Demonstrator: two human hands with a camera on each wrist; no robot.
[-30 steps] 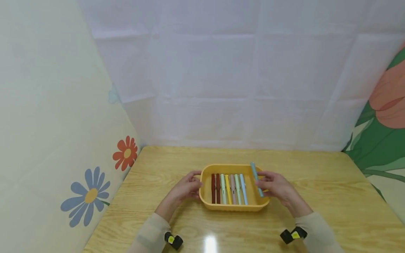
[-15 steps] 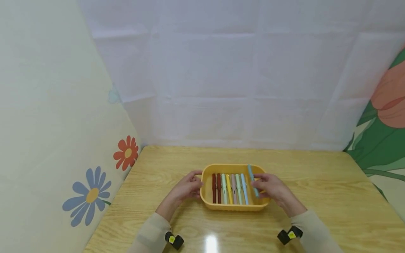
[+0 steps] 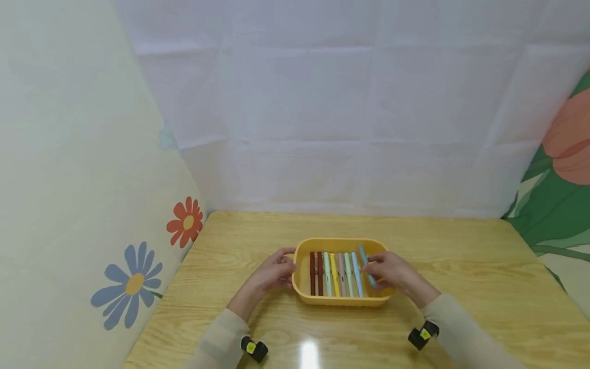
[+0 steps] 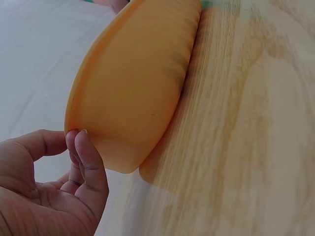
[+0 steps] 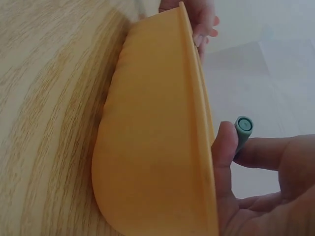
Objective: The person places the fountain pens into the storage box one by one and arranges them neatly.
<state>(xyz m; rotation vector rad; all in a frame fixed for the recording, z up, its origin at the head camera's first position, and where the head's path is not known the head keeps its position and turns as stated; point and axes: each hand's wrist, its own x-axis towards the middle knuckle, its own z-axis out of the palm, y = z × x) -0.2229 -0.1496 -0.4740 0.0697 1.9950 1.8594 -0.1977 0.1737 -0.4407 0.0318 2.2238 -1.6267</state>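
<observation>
A yellow plastic tray [image 3: 341,302] sits on the table, with several pens lying side by side in it: dark red pens [image 3: 313,274] at the left, then pale green, a yellow pen [image 3: 334,277], a mauve pen and a light blue pen [image 3: 357,274]. My left hand [image 3: 274,270] pinches the tray's left end by the rim, thumb and fingertips meeting there in the left wrist view. Between thumb and fingers of my right hand [image 3: 392,270] is a teal pen [image 3: 362,253], slanted inside the tray's right part. Its round end shows in the right wrist view; whether it touches the tray floor is hidden.
The wood-grain table [image 3: 249,230] extends around the tray. Behind it hangs a white cloth [image 3: 299,128]. Flower-printed sheets [image 3: 133,284] stand at the left and right sides. Each wrist wears a black strap with a small camera.
My right hand has moved left and lowered the teal pen from over the tray's right rim into the tray, beside the light blue pen. My left hand keeps its hold on the rim.
</observation>
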